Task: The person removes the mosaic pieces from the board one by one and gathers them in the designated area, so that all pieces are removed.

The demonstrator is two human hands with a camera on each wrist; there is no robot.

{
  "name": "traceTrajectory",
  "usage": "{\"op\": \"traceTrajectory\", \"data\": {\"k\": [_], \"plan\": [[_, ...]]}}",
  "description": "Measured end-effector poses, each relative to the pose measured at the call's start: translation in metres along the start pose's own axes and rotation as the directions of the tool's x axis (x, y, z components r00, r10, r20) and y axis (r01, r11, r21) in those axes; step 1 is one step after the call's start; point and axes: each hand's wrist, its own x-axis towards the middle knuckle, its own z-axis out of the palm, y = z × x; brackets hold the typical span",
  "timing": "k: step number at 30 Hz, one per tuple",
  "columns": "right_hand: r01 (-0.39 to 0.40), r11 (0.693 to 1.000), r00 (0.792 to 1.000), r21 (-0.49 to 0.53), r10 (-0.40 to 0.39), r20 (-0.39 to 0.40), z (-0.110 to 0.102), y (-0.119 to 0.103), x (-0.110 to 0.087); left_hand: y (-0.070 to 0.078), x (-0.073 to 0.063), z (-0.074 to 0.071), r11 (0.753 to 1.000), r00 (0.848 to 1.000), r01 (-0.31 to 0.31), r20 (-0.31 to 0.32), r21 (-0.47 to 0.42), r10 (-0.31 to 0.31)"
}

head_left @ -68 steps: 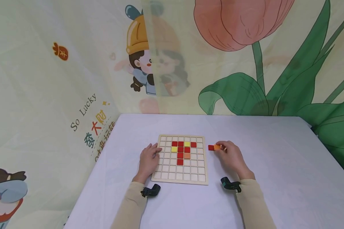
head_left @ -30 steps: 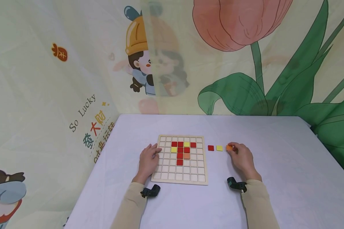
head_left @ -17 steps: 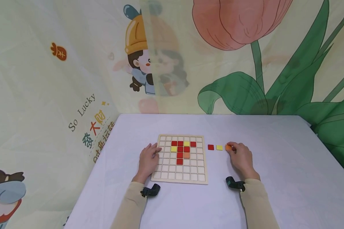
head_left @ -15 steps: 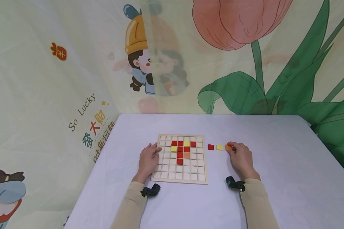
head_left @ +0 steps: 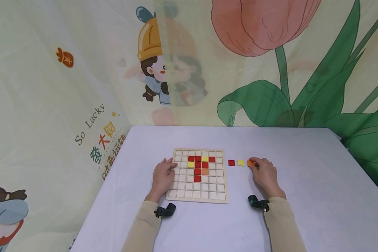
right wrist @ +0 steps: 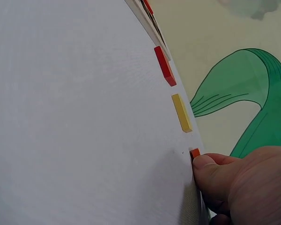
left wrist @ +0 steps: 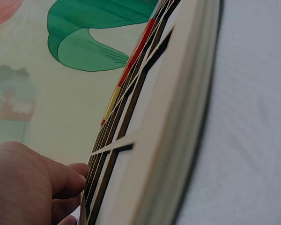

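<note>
My left hand rests at the left edge of a square wooden grid board, its fingertips right on the rim with relaxed fingers. On the board sit several red square tiles, two yellow ones and one orange one. To the right of the board, my right hand pinches an orange tile between thumb and fingers, close to the tabletop. A loose yellow tile and a loose red tile lie in line with it, spaced apart, toward the board.
The white-covered table ends at the back against a printed cloth with a tulip and cartoon figures. More printed cloth hangs along the left side. A black wrist-worn device sits on each forearm.
My right hand has moved right with the orange tile, away from the red one. A yellow tile now shows between them. In the last half second little has moved; the left hand stays put.
</note>
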Motion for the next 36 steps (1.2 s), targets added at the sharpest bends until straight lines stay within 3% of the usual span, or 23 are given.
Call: {"op": "traceTrajectory", "data": {"k": [13, 18, 23, 36], "plan": [[0.002, 0.999, 1.000, 0.034, -0.002, 0.007, -0.005, -0.001, -0.001, 0.000, -0.001, 0.001, 1.000, 1.000, 0.002, -0.002, -0.002, -0.003], [-0.001, 0.998, 0.999, 0.069, 0.005, -0.054, -0.006, -0.005, -0.001, 0.000, -0.001, 0.000, 1.000, 1.000, -0.003, 0.000, -0.007, 0.003], [0.000, 0.993, 0.996, 0.119, 0.011, -0.090, -0.003, -0.020, -0.001, 0.000, -0.001, -0.001, 1.000, 1.000, -0.021, -0.008, -0.016, 0.021], [0.101, 0.974, 0.995, 0.202, -0.097, -0.033, 0.020, -0.060, -0.011, -0.003, 0.000, 0.002, 0.999, 1.000, -0.030, -0.005, -0.019, 0.030]]}}
